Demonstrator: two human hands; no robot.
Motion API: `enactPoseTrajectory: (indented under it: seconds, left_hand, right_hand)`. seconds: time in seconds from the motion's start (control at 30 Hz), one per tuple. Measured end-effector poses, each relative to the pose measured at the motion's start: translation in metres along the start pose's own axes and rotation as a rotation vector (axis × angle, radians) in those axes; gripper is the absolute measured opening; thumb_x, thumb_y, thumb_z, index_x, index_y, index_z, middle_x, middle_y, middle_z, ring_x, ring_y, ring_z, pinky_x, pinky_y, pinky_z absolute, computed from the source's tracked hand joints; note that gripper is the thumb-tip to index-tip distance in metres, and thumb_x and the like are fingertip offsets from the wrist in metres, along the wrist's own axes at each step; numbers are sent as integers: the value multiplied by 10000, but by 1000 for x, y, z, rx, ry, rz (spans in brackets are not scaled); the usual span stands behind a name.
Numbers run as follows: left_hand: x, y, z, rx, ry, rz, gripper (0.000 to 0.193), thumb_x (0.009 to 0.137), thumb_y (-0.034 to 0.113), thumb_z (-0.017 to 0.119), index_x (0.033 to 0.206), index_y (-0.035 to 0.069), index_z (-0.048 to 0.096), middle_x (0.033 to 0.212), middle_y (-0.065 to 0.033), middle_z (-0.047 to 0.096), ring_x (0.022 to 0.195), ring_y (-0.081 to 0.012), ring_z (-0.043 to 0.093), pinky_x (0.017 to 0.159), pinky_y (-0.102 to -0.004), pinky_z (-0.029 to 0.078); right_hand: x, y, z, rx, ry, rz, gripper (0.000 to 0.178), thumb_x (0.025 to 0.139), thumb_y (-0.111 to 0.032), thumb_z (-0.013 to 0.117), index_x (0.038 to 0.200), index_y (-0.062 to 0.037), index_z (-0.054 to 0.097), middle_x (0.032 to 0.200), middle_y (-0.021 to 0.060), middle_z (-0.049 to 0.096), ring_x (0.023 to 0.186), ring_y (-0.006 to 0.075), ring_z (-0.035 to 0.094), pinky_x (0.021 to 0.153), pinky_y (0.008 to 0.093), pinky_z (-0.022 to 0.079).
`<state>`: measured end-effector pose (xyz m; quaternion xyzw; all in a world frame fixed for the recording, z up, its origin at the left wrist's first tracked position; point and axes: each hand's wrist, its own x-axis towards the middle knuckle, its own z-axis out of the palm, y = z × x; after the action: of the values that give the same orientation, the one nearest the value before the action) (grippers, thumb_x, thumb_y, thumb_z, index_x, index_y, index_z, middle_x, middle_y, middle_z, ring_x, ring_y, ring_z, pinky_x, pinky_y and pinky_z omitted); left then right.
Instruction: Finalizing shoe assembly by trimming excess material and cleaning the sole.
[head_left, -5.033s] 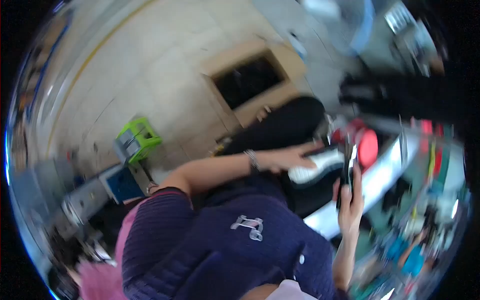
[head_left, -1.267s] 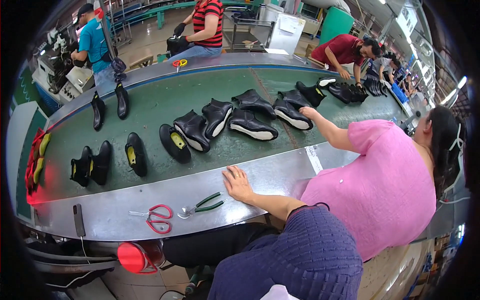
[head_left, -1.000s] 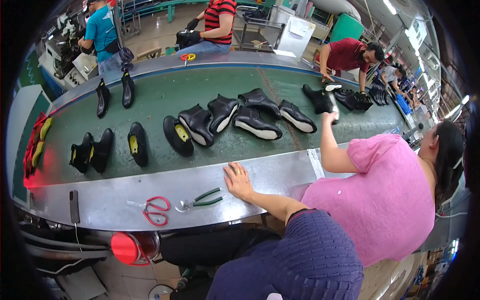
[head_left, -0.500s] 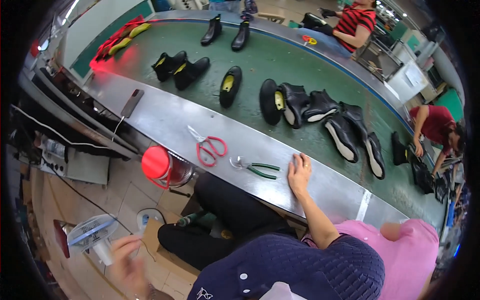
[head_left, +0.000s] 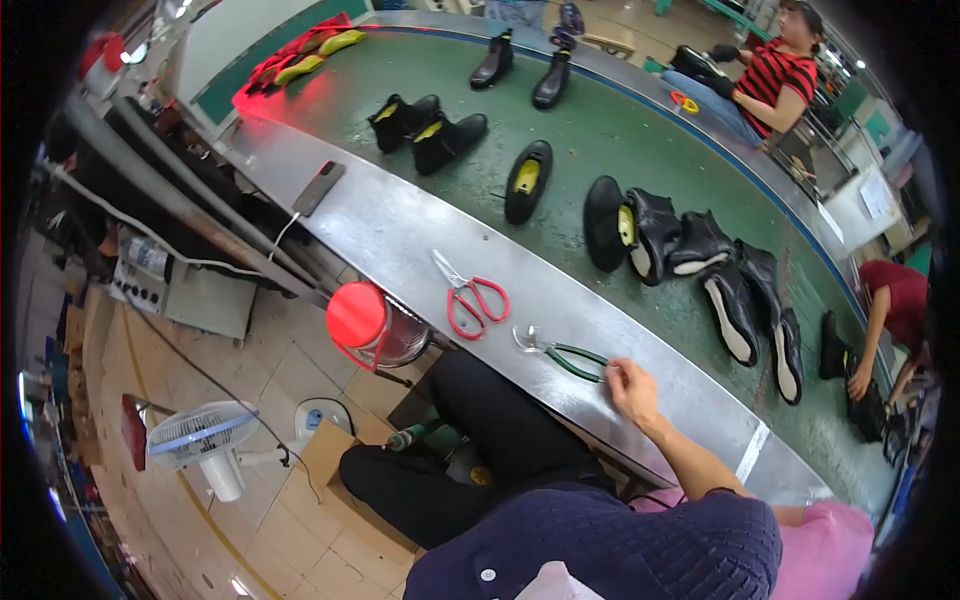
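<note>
My right hand [head_left: 633, 392] rests over the metal edge of the table with its fingers curled together at the handle ends of green-handled pliers [head_left: 572, 360], which lie flat with their jaws pointing left. My fingers cover the tips of the handles. To the left of the pliers are scissors with red loop handles [head_left: 470, 302], blades pointing away from me. My left hand is out of view. Farther off, on the green surface, stand a single black shoe with a yellow inside [head_left: 528, 182] and a cluster of black ankle boots [head_left: 655, 235], some tipped to show pale soles.
A phone [head_left: 320, 188] with a cable lies at the table's left. Below the edge are a red-lidded clear jar [head_left: 357, 315], a fan [head_left: 205, 440] and a cardboard box [head_left: 325, 455]. Someone in pink sits close on my right; two other people are across the table.
My right hand has slid left from lying flat on the table to the pliers' handles, its fingers curling. My left hand, blurred at lower left before, has left the view. The view has shifted.
</note>
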<state>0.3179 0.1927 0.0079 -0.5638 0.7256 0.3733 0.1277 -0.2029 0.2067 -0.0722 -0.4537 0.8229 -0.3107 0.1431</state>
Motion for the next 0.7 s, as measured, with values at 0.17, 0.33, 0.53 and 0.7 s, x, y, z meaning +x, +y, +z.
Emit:
enactPoseTrajectory:
  seconds: [0.17,0.33,0.53,0.7]
  left_hand:
    - [57,3,-20,77,-167,208,137,792,144,667,895,58,695,807,-150,668,766,-303,645,700,-378,503]
    - [124,31,-37,185,-350,454,141,791,152,670,894,60,697,807,-151,668,770,-304,644,701,-379,503]
    - [168,56,-51,253,-447,601,145,790,161,673,893,62,698,807,-151,669,775,-305,644,703,-380,503]
    - [181,68,-53,244,-467,655,149,789,168,676,893,63,699,807,-151,670,779,-306,644,704,-381,502]
  right_hand:
    - [-8,-28,-27,-9,-509,-358,114,822,-181,612,915,-128,652,762,69,643,653,260,633,573,377,505]
    - [-1,-20,-25,-107,-628,-404,131,830,-205,573,897,-102,617,855,115,624,767,344,628,640,467,494]
    - [-38,-51,-2,-868,-2203,257,484,780,-413,703,1151,-105,664,1133,88,663,977,210,647,860,374,519]
    - [-93,3,7,-486,-2331,161,477,782,-355,703,1155,-66,629,1080,72,664,955,217,646,815,373,522]
